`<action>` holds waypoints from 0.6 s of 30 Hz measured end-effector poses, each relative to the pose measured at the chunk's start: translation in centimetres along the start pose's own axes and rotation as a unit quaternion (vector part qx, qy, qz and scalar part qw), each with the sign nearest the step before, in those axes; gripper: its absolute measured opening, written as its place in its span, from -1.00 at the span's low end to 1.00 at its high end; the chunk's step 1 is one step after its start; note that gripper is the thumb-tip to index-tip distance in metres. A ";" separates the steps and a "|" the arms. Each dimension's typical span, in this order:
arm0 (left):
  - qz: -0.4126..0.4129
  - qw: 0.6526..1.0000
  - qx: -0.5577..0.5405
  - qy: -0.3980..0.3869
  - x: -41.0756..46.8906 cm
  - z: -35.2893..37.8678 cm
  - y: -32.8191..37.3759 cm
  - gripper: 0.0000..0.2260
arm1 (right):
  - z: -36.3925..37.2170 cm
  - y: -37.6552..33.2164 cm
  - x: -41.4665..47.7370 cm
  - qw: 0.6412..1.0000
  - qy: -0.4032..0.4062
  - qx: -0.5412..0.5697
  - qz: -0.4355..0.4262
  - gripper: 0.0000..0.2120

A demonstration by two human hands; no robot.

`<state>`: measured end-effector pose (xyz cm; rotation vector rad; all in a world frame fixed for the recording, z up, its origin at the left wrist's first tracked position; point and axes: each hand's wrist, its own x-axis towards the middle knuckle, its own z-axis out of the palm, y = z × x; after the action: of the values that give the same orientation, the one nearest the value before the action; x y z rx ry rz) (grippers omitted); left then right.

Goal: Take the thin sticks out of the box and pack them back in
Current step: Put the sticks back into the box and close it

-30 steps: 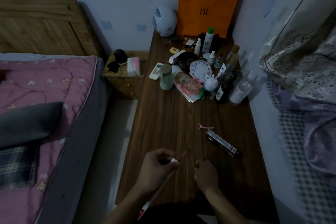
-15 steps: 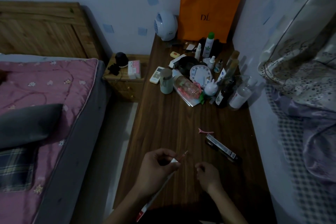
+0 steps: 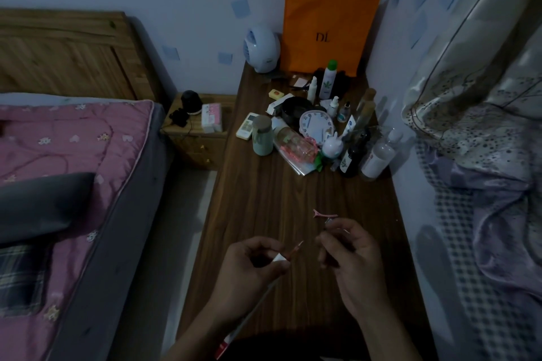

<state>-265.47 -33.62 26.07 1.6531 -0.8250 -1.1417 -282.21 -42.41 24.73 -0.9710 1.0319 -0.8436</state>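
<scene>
My left hand (image 3: 252, 265) grips a long slim box (image 3: 254, 305) near its white open end. The box runs back toward me to a red end at the bottom edge. Thin reddish sticks (image 3: 296, 250) poke out of the open end, pointing up and right. My right hand (image 3: 350, 255) is curled over a dark slim box (image 3: 328, 221) on the wooden desk (image 3: 264, 202). Only the far tip of that box shows past my fingers. I cannot tell whether it is lifted off the desk.
A pink hair clip (image 3: 324, 214) lies just beyond my right hand. Bottles, a clock (image 3: 316, 126) and a green cup (image 3: 262, 139) crowd the back of the desk before an orange bag (image 3: 328, 29). A bed (image 3: 73, 161) stands left, bedding right.
My right hand has moved forward and right from beside the stick tips and closed over the dark slim box. The left hand keeps its grip on the long box.
</scene>
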 end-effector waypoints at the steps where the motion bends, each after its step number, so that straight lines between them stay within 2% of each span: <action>1: 0.004 1.000 -0.005 0.001 -0.2 0.0 0.2 -0.77 | 0.1 -0.4 -0.2 1.000 0.002 -0.005 -0.016 -0.75; 9: 0.021 0.999 -0.025 -0.009 -1.3 -0.3 1.8 -0.81 | 0.7 -1.1 -1.0 0.996 -0.001 -0.064 -0.061 -0.71; 14: 0.029 0.999 -0.012 -0.005 -1.7 -0.6 2.3 -0.81 | 1.0 -1.3 -1.5 0.986 -0.043 -0.139 -0.081 -0.66; 18: 0.024 1.000 -0.005 0.007 -1.9 -0.5 2.6 -0.79 | 1.2 -1.5 -1.6 0.980 -0.040 -0.167 -0.104 -0.71</action>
<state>-265.66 -32.64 29.18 1.6234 -0.8450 -1.0983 -281.73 -41.21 26.83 -1.4050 1.0341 -0.8089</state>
